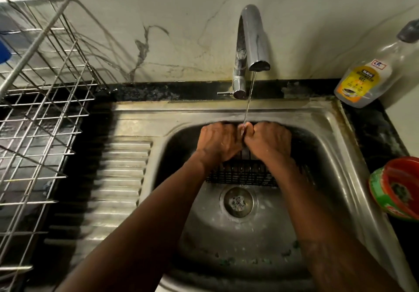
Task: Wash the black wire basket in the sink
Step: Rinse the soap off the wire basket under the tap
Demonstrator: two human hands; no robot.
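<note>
The black wire basket (240, 175) stands in the sink (335, 133) under the running tap (254, 40), left hand (217, 141) and right hand (269, 139) gripping its top edge with curled fingers (223, 127). Rinsing seems underway; draining and lifting it out are probably left

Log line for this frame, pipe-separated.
phase: rinse | left hand: grips black wire basket | right hand: grips black wire basket | tap: running | location: sink
</note>
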